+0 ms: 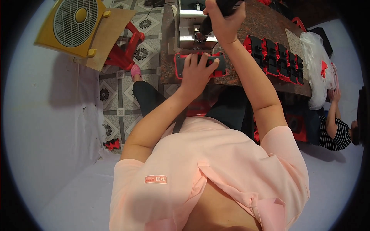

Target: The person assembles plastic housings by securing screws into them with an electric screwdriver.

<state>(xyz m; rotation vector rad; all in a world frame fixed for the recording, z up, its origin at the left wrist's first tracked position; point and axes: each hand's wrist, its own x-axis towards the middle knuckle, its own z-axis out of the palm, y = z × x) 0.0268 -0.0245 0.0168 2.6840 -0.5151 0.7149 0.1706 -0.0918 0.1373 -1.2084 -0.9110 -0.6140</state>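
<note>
The left hand holds a black-and-red part down near the front edge of the stone tabletop, the right hand grips a black power tool at the metal machine, and the right forearm spans the gap before a row of similar pieces.

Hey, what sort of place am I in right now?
Probably a small assembly workshop: there's a row of matching red and black parts on the stone-look table, a dark handheld tool in your right hand, and a shiny metal machine alongside.
</note>
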